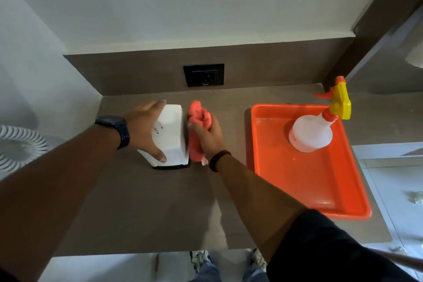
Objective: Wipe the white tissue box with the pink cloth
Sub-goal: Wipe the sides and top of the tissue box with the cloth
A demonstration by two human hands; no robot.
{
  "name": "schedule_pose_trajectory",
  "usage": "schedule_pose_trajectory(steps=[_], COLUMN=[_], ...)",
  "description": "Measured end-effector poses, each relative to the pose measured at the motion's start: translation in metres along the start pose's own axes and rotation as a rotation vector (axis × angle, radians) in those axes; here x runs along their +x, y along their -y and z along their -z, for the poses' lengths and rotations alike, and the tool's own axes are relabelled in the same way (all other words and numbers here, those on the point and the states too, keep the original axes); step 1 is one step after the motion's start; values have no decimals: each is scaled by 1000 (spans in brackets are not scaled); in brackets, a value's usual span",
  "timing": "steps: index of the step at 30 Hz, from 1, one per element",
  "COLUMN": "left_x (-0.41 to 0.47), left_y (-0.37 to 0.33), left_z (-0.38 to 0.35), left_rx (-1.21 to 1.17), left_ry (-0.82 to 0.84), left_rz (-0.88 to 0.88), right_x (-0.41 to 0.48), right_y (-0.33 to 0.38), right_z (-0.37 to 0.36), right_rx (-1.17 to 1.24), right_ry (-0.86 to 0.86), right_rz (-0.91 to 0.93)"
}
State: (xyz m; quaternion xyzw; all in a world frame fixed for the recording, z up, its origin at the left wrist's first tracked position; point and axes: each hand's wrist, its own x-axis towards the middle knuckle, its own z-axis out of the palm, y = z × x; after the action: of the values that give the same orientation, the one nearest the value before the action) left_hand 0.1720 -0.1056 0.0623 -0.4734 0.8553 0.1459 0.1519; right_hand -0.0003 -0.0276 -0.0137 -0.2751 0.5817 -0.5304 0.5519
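Observation:
The white tissue box (171, 135) with a dark base stands on the brown counter (142, 201), left of centre. My left hand (144, 128) grips it from the left, fingers over its far end and thumb on its near end. My right hand (208, 137) is closed on the bunched pink cloth (198, 121) and presses it against the box's right side. Part of the cloth is hidden under my fingers.
An orange tray (320, 190) lies to the right with a white spray bottle (313, 130) with a yellow and orange trigger head standing in it. A black wall socket (203, 75) sits behind the box. A white fan (18, 144) is at the far left.

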Motion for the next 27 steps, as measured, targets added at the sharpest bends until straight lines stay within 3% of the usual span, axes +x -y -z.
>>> schedule_pose_trajectory(steps=[3, 11, 17, 27], left_x=[4, 4, 6, 6], left_y=[2, 4, 4, 2], left_z=[-6, -12, -12, -11], left_rx=[23, -5, 13, 21], left_ry=[-35, -78, -80, -65], left_rz=[-18, -15, -13, -13], right_x=[-1, -14, -8, -7], right_y=[-7, -28, -17, -21], right_z=[-15, -23, -39, -41], right_rx=[-23, 68, 101, 118], right_ry=[126, -68, -82, -162], right_rz=[-126, -162, -55, -175])
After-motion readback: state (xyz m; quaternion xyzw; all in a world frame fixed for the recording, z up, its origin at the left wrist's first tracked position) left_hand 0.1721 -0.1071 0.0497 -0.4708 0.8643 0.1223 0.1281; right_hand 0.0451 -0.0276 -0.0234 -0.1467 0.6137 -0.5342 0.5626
